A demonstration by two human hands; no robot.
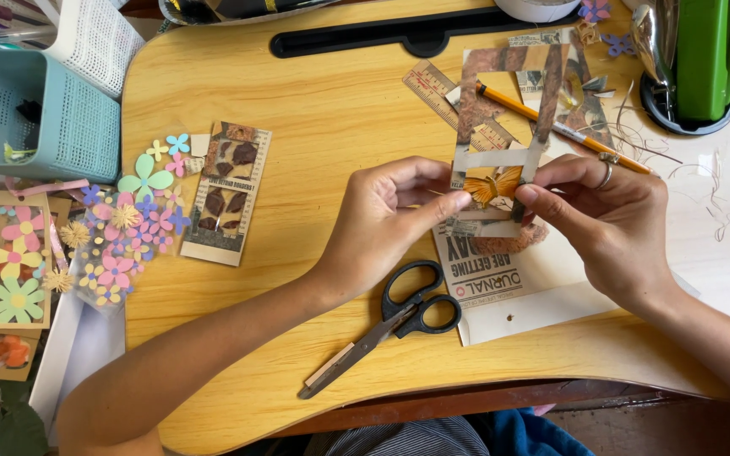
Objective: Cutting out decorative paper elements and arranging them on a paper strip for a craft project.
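Pinching a small orange paper butterfly [493, 186] between both hands.
Left hand [390, 221] and right hand [606, 215] fingertips press together on it, near the wooden lap desk's [331, 110] right edge.

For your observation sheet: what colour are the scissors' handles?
Black, on the scissors lying on the wooden lap desk; head view.

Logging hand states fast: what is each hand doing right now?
Left hand: fingers pinched shut on the paper butterfly.
Right hand: fingers pinched shut on the same butterfly, from the other side.
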